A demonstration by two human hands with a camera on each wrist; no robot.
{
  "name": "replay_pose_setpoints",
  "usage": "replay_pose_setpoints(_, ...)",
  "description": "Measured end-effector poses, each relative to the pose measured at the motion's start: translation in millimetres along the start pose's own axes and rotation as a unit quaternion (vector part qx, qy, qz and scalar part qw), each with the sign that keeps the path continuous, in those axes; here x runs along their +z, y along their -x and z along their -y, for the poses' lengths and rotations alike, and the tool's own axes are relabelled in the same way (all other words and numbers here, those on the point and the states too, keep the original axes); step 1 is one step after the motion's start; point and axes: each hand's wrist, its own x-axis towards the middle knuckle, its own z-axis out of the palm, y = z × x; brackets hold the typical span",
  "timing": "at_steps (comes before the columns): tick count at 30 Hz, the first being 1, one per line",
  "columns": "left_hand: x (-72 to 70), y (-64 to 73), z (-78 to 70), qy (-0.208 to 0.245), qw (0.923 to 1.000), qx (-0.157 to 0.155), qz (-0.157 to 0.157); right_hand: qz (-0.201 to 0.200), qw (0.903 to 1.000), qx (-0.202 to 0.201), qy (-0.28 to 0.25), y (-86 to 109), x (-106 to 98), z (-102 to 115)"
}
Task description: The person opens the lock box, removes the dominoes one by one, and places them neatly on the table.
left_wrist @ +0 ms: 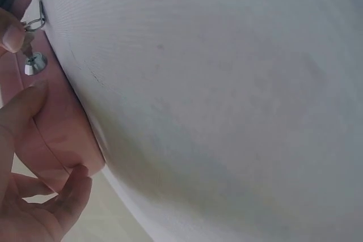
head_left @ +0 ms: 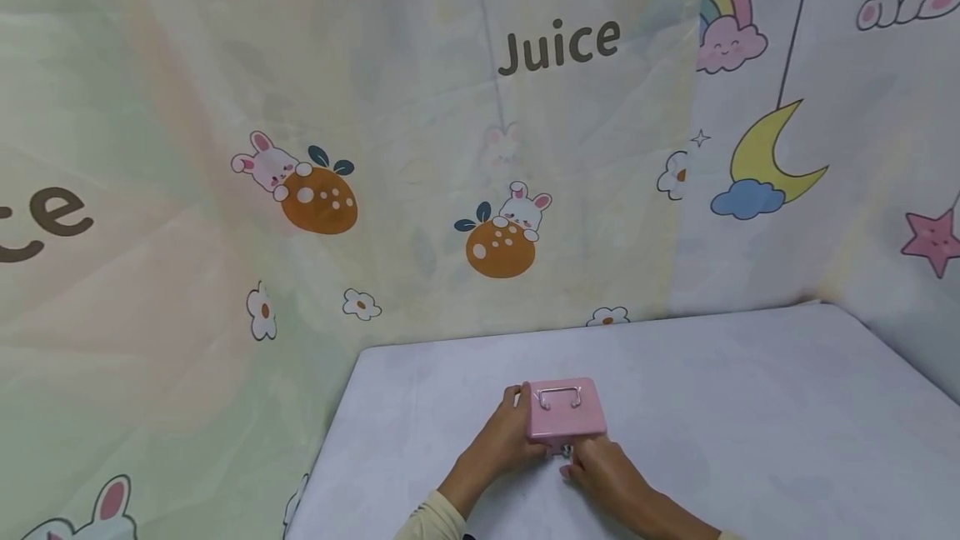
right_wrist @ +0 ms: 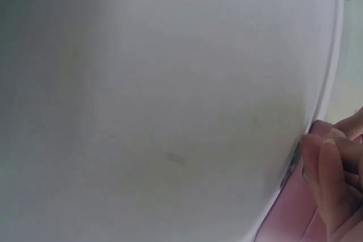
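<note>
A small pink cash box (head_left: 566, 408) with a silver handle (head_left: 560, 397) on its shut lid sits on the white table. My left hand (head_left: 512, 432) grips its left side, thumb across the front and fingers round the far side. In the left wrist view a silver lock (left_wrist: 35, 64) stands out from the box's front. A key (left_wrist: 28, 46) points into that lock, with a metal ring (left_wrist: 35, 24) beside it. My right hand (head_left: 600, 465) pinches the key's head between thumb and fingers. The right wrist view shows its curled fingers (right_wrist: 329, 168) close against the box front, hiding the key.
The white tabletop (head_left: 750, 407) spreads to both sides of the box. Behind it hangs a printed cloth (head_left: 420, 148) with bunnies and fruit, and another cloth (head_left: 862, 123) with a moon and star covers the right side.
</note>
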Motion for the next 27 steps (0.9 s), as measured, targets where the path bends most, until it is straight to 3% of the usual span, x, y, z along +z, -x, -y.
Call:
replay_pose_setpoints(11,-0.7,-0.1,1.0,-0.004,1.0000,-0.002,0.004,-0.007,0.9968,-0.028,0.074,-3.6,-2.2,7.6)
replay_pose_setpoints(27,-2.3,-2.0,-0.5,-0.025,0.9994,-0.013,0.021,-0.006,0.9941,-0.076,0.078,-5.2,-3.7,6.0)
